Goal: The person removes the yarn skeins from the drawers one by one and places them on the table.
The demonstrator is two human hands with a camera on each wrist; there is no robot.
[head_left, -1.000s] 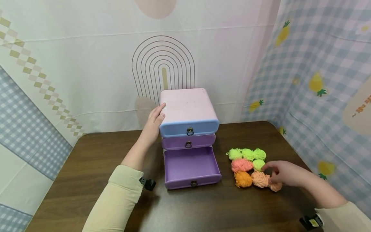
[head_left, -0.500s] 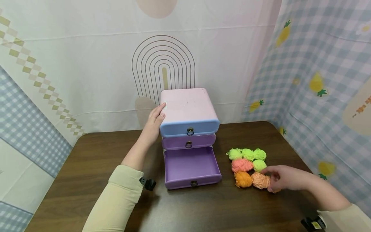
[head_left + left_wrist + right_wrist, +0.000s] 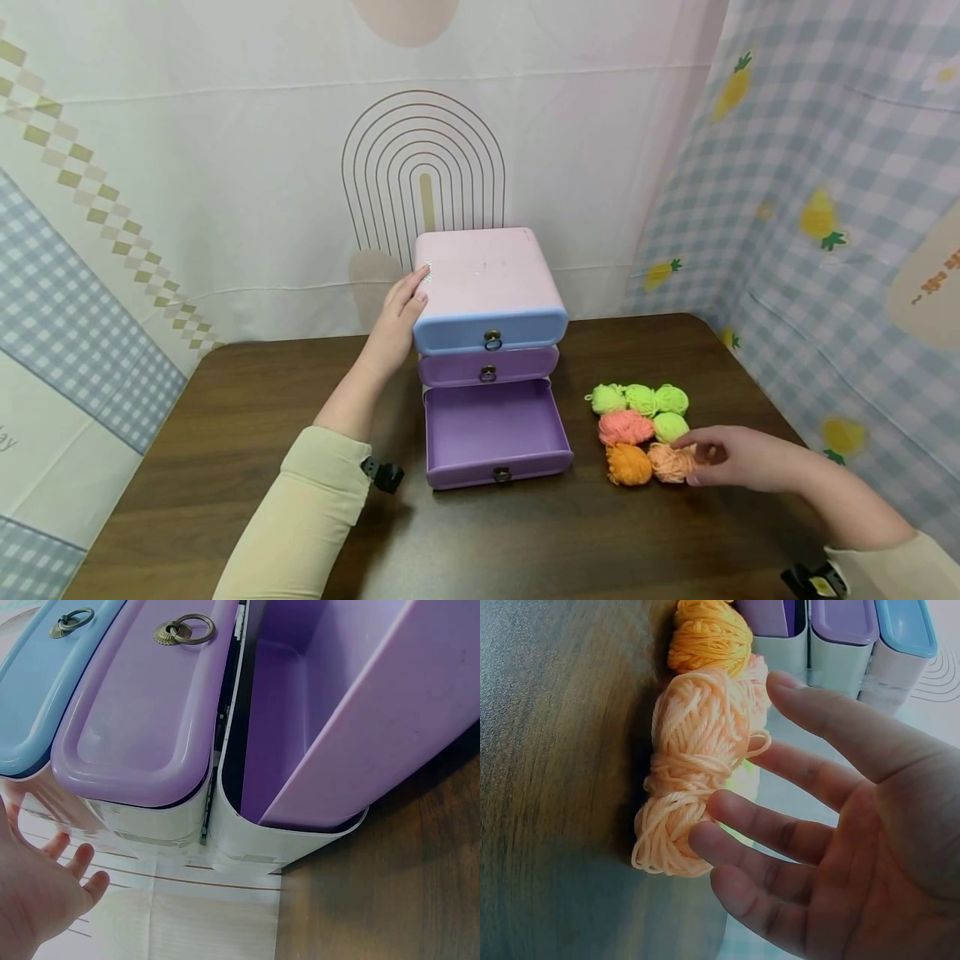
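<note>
My left hand (image 3: 390, 329) rests against the left side and top edge of a small drawer cabinet (image 3: 483, 271) with a pink top. In the left wrist view the fingers of this left hand (image 3: 45, 900) look spread and relaxed. The cabinet's bottom purple drawer (image 3: 498, 429) is pulled out and bare inside. To its right, my right hand (image 3: 750, 458) hovers at peach yarn balls (image 3: 670, 463), partly hiding them. The right wrist view shows the fingers apart and loosely bent, fingertips beside the peach yarn (image 3: 694, 750); whether they touch is hard to tell.
Beside the peach yarn lie an orange yarn ball (image 3: 628, 464), a coral one (image 3: 625, 427), a yellow-green one (image 3: 671, 428) and a row of green ones (image 3: 640, 400). The upper blue drawer (image 3: 465, 333) and middle purple drawer (image 3: 457, 367) are closed. A patterned cloth hangs behind the table (image 3: 510, 550).
My right hand has shifted slightly and its thumb and fingers have parted a little at the peach yarn. The left hand and the cabinet have stayed put.
</note>
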